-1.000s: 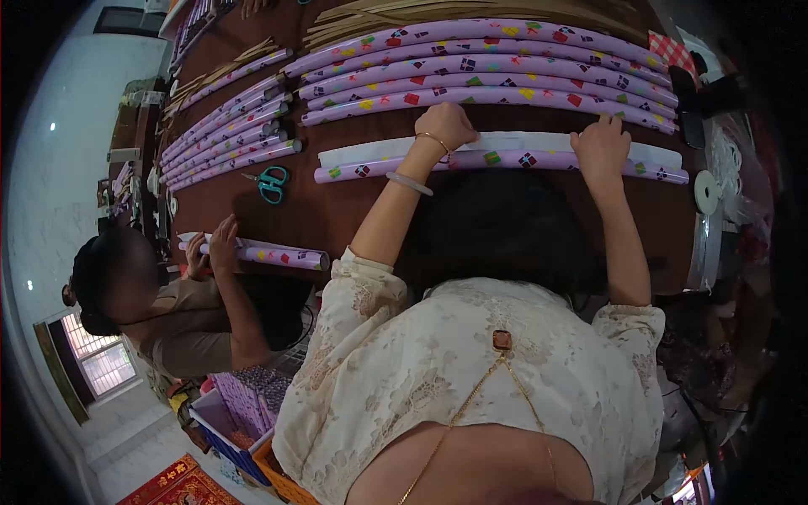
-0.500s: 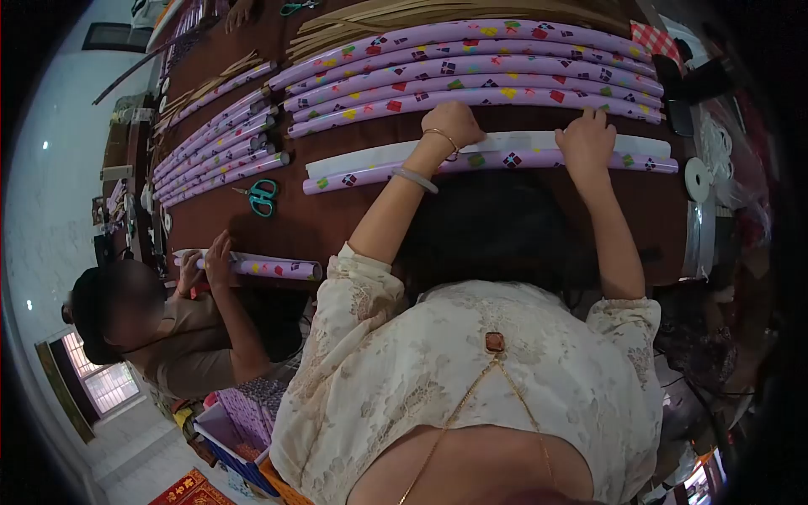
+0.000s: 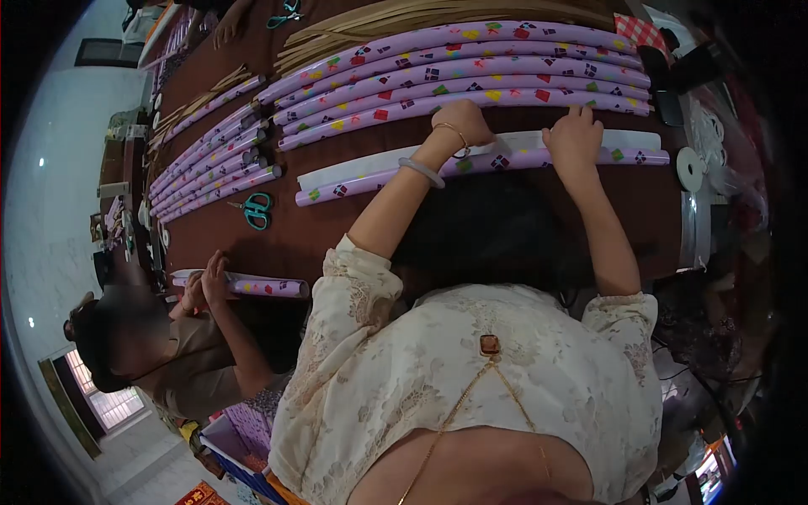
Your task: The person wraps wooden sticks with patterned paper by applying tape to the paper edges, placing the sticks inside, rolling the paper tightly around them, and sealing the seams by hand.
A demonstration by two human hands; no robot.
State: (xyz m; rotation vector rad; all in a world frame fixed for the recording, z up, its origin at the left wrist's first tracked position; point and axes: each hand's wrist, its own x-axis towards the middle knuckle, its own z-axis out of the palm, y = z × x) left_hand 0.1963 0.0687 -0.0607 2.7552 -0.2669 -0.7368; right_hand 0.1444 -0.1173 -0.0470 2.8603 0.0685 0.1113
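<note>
A long roll of lilac gift wrapping paper (image 3: pixel 358 189) lies across the table in front of me, its white underside showing along a loose far edge. My left hand (image 3: pixel 465 124) is closed at that white edge near the roll's middle, with its fingertips hidden. Farther right, my right hand (image 3: pixel 574 139) rests on the same paper, fingers stretched away from me and thumb apart. Just beyond both hands lie several finished-looking lilac rolls (image 3: pixel 379 113), side by side.
Teal-handled scissors (image 3: pixel 257 210) lie left of my roll. Several shorter rolls (image 3: pixel 215 189) are stacked at left. A co-worker's hands (image 3: pixel 210 282) handle another roll (image 3: pixel 265 286). A white tape reel (image 3: pixel 690 169) stands by the right edge. Brown strips (image 3: pixel 370 34) lie at the back.
The view has shifted slightly. My right hand has moved a little left along the paper, its fingers less spread. My left hand stays on the paper's white edge.
</note>
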